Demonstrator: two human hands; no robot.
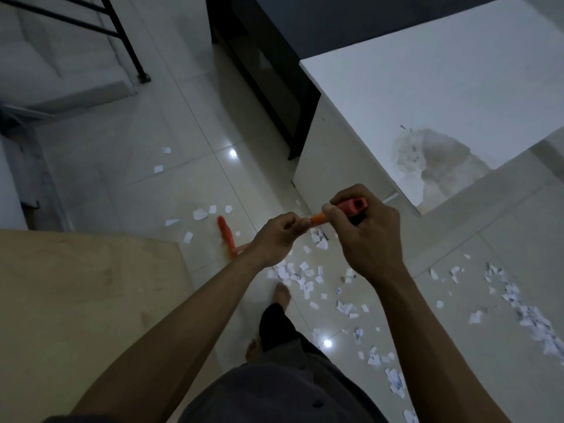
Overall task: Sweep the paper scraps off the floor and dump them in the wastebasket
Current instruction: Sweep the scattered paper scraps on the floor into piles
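The person is standing over the tiled floor [189, 117] and gripping an orange broom handle [319, 219] with both hands, the better to steer the head low across the tiles. The right hand [363, 230] is sitting at the very top, its fingers [331, 213] wrapped round the red end cap [354, 206]; the left hand [274, 239] is sitting just below, its fingers curled and pressed closed on the shaft, though the hand itself is hiding most of the contact. Both forearms are reaching forward and slightly inward, wrists bent down, so the handle is slanting away to the left, where the orange broom head [226, 236] is resting on the floor. The paper scraps [305, 279] are lying scattered under and beyond the hands, with a denser band trailing off to the right, near a white cabinet [442, 96]. A wooden tabletop [85, 288] is filling the lower left. No wastebasket is showing, so I am judging the sweeping barely under way
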